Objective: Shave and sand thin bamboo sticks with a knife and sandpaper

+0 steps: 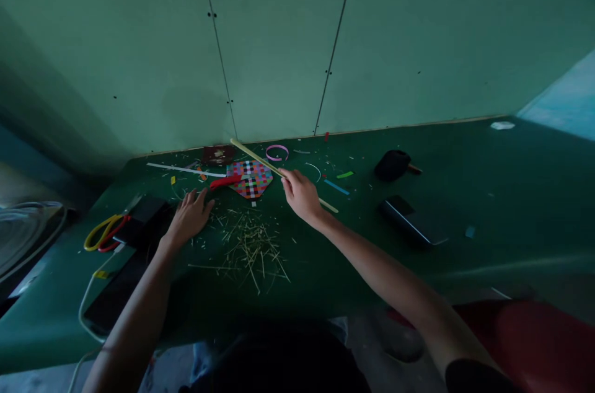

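Note:
My right hand [302,196] is closed around a pale bamboo strip [253,153], which slants from the upper left, through the fingers, to the lower right. My left hand [191,217] is open, its fingers a little apart over the green table. Just beyond its fingertips lies a red-handled tool [225,181], perhaps a knife, its far end resting on a colourful woven piece [251,180]. Whether the fingertips touch the handle, I cannot tell. Between my hands and nearer to me, thin bamboo slivers [255,244] are heaped on the table.
Scissors with yellow and red handles [103,233], dark devices and a white cable [83,303] lie left. A pink ring [277,153] and scattered strips lie near the wall [274,39]. At right are a black pouch-like object [392,165] and a dark case [411,220].

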`<control>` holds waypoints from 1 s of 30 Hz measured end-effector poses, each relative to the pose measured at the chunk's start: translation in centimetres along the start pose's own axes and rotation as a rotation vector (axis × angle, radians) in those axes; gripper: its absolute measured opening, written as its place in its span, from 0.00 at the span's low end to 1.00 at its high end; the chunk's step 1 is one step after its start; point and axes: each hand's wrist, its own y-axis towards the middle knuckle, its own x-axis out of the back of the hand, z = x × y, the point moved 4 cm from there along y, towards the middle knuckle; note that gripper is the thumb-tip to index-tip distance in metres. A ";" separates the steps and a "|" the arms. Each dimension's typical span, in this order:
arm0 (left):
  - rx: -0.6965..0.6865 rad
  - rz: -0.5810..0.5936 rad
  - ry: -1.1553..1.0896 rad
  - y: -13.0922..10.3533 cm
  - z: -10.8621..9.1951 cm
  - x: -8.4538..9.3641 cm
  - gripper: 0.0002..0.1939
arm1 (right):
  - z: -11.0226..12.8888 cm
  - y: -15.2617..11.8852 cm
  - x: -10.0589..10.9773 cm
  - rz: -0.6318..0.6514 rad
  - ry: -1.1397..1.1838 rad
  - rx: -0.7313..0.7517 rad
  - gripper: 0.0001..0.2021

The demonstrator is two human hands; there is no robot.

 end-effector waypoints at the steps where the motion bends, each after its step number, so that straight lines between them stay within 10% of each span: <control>1: 0.025 0.016 -0.005 -0.1 -0.2 -0.2 0.36 | -0.1 -0.1 0.1 0.004 0.009 0.011 0.16; 30: 0.106 0.129 -0.059 0.1 0.5 -1.7 0.39 | -1.0 -0.7 -0.2 0.095 0.101 0.007 0.20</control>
